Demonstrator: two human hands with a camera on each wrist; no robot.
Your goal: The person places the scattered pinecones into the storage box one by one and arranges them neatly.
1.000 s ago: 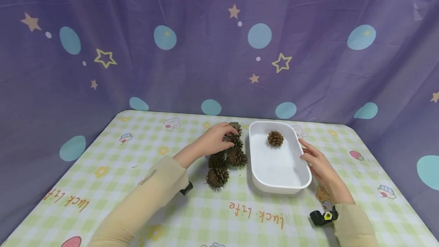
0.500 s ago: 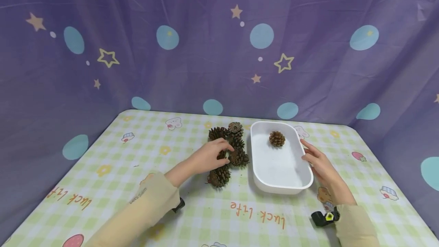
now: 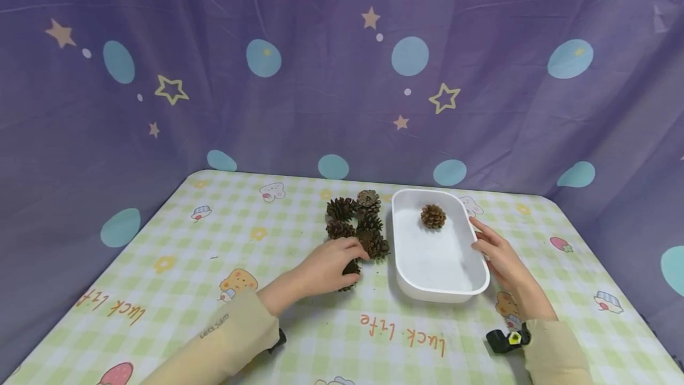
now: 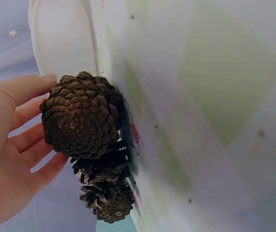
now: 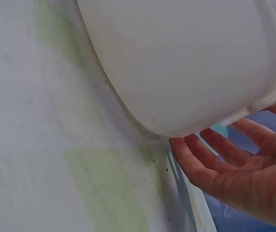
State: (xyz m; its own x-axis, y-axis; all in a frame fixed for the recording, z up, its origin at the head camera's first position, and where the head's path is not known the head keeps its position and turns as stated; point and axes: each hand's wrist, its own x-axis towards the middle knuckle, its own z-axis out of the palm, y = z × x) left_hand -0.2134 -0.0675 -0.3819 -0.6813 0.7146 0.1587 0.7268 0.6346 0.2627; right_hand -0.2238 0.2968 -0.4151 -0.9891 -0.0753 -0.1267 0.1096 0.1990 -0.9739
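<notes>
The left hand (image 3: 327, 266) has shifted toward the person; its fingers now curve about the nearest pinecone (image 4: 80, 116), grip unconfirmed. Work apparently turns to that piece. Right hand (image 3: 501, 257), fingers relaxed, touches the white container (image 3: 430, 260); one loose cone (image 3: 433, 217) lies inside, beyond its rim from those fingers.

The clustered pinecones (image 3: 341, 210) are dark, blackish brown, while the lone pinecone (image 3: 433, 217) inside the plain white tray (image 3: 440, 296) is a warmer, reddish brown. The tablecloth (image 3: 299, 337) is checked in pale green and white, printed with orange lettering (image 3: 403, 333), yellow flowers (image 3: 164, 264), pinkish-red strawberries (image 3: 117, 374) and blue-striped cupcakes (image 3: 608, 302), and the purple curtain (image 3: 320, 111) carries light-blue ovals (image 3: 409, 56), solid peach stars (image 3: 371, 18), yellow outlined stars (image 3: 445, 98) and small whitish dots (image 3: 379, 37). Both sleeves (image 3: 556, 349) are beige, the left one with dark lettering, and the right wrist's black device (image 3: 499, 341) bears a bright yellow patch (image 3: 514, 338).
</notes>
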